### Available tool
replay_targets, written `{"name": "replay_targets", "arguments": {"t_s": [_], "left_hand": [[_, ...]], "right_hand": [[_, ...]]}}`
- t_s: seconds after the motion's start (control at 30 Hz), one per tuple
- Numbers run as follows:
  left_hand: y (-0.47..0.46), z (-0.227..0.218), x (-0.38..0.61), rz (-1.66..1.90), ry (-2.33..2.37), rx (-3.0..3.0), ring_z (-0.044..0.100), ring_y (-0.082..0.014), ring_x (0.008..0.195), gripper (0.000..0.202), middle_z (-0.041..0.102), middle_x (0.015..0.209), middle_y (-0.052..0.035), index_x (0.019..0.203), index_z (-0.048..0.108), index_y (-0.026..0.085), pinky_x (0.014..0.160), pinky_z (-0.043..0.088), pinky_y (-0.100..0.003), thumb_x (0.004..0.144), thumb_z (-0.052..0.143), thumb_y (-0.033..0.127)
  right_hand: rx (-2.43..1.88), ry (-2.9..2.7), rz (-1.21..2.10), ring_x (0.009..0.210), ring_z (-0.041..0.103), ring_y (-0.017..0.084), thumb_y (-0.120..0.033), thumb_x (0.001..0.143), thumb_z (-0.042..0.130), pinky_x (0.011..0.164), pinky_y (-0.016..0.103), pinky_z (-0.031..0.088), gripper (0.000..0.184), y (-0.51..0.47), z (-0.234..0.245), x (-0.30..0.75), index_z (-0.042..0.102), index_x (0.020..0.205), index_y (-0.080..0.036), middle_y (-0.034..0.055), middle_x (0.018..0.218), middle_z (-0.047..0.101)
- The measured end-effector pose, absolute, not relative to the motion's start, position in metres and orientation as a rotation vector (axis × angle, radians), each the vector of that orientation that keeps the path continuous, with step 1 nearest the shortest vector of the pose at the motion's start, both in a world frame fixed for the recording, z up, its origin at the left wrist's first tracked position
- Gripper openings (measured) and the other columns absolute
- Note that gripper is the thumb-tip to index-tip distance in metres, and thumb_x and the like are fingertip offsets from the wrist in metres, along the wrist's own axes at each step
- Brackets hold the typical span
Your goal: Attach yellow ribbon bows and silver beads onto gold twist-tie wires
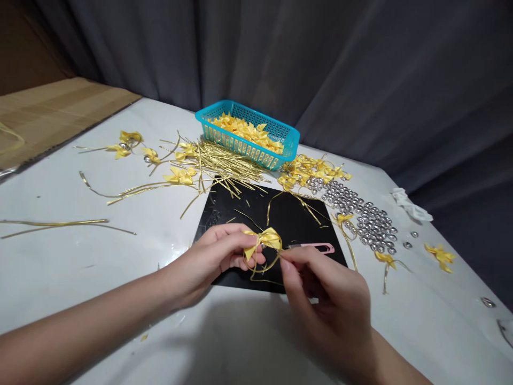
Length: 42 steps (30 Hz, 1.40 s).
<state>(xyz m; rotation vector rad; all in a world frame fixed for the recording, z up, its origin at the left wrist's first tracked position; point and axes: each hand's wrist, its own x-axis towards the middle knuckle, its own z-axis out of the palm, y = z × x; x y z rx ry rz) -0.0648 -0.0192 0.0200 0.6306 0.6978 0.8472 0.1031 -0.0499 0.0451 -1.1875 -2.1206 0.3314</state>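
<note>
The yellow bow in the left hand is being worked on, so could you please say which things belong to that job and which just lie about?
Likely part of the job:
yellow bow, in the left hand
gold cords
silver beads
blue basket, yellow pieces inside
black mat
pink-handled tool, partly hidden

Likely just lying about:
crumpled white piece
brown sheet at the left

A dark grey curtain (pixel 256 48) hangs in folds behind the white counter (pixel 60 267). At the far left lies a tan, cardboard-like sheet (pixel 66 115) with a dark edge, a brown panel (pixel 28 48) upright behind it. A crumpled white item (pixel 411 205) rests near the counter's right edge, close to the curtain.
</note>
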Motion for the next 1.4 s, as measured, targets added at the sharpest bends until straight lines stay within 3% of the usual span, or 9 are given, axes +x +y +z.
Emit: {"name": "replay_targets", "arguments": {"t_s": [0.67, 1.07, 1.4], "left_hand": [[-0.0183, 0.0201, -0.0649, 0.837, 0.695, 0.633, 0.055, -0.0043, 0.055, 0.012, 0.067, 0.060, 0.0022, 0.063, 0.064, 0.015, 0.054, 0.042, -0.012, 0.075, 0.063, 0.020], [-0.0190, 0.0226, -0.0650, 0.821, 0.711, 0.635, 0.052, -0.0050, 0.054, 0.014, 0.065, 0.059, 0.0019, 0.061, 0.064, 0.015, 0.053, 0.039, -0.013, 0.074, 0.063, 0.020], [-0.0193, 0.0216, -0.0653, 0.788, 0.725, 0.688, 0.051, -0.0053, 0.053, 0.016, 0.065, 0.058, 0.0018, 0.060, 0.061, 0.015, 0.053, 0.039, -0.014, 0.074, 0.062, 0.021]], "right_hand": [[-1.176, -2.097, 0.292, 0.048, 0.040, 0.004, -0.006, 0.080, 0.048, 0.049, 0.014, 0.034, 0.011, -0.0500, 0.0446, 0.1024, 0.051, 0.075, -0.016, -0.0052, 0.055, 0.041], [-1.202, -2.124, 0.314, 0.040, 0.030, 0.003, -0.007, 0.082, 0.045, 0.038, 0.016, 0.026, 0.013, -0.0510, 0.0460, 0.1016, 0.051, 0.075, -0.016, -0.0044, 0.054, 0.043], [-1.091, -2.148, 0.358, 0.043, 0.042, 0.002, -0.003, 0.080, 0.044, 0.045, 0.015, 0.035, 0.014, -0.0474, 0.0497, 0.1039, 0.052, 0.075, -0.015, -0.0025, 0.062, 0.055]]}}
